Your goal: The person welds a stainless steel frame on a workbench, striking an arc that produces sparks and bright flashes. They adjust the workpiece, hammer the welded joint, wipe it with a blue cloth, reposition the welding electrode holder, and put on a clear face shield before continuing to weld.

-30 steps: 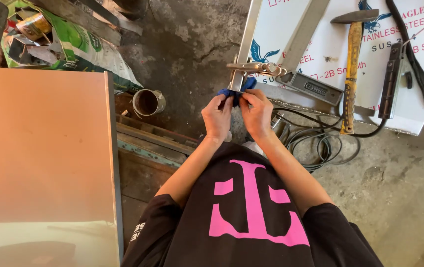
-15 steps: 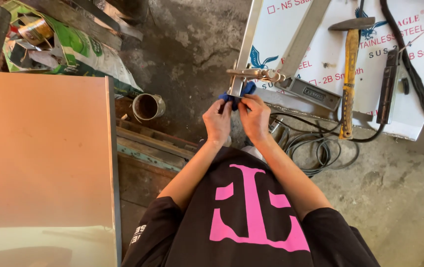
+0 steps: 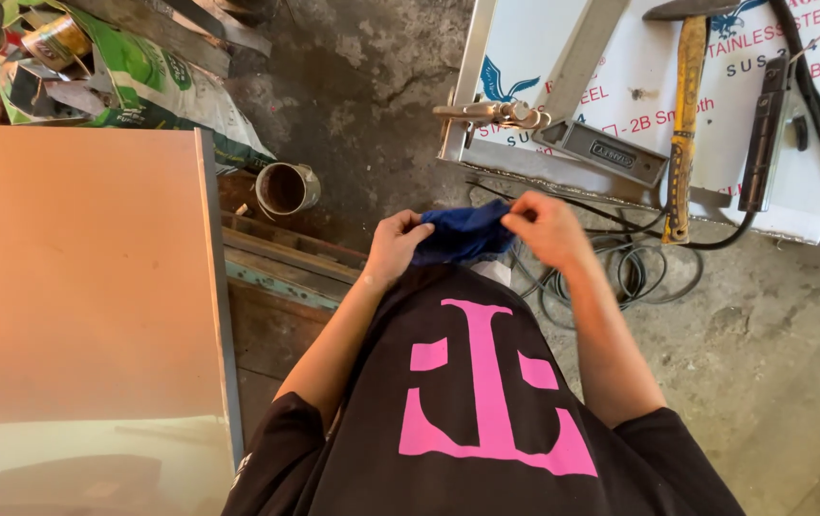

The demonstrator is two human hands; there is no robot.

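A dark blue cloth (image 3: 463,232) is stretched between both my hands, just in front of my chest. My left hand (image 3: 396,244) pinches its left end and my right hand (image 3: 546,226) pinches its right end. Both hands hover over the concrete floor, a little short of the metal sheet's near edge. Below them is my black shirt with a pink print (image 3: 486,382).
A white film-covered metal sheet (image 3: 639,105) lies ahead with a yellow-handled hammer (image 3: 682,124), a metal clamp (image 3: 491,113), a grey bar (image 3: 582,57) and black tools on it. Coiled black cable (image 3: 620,277) lies below. An orange panel (image 3: 75,277) fills the left; a tin can (image 3: 286,188) and bags (image 3: 123,76) are behind it.
My hands have pulled back from the clamp toward my chest and moved apart. The blue cloth, bunched small before, is now spread out between them.
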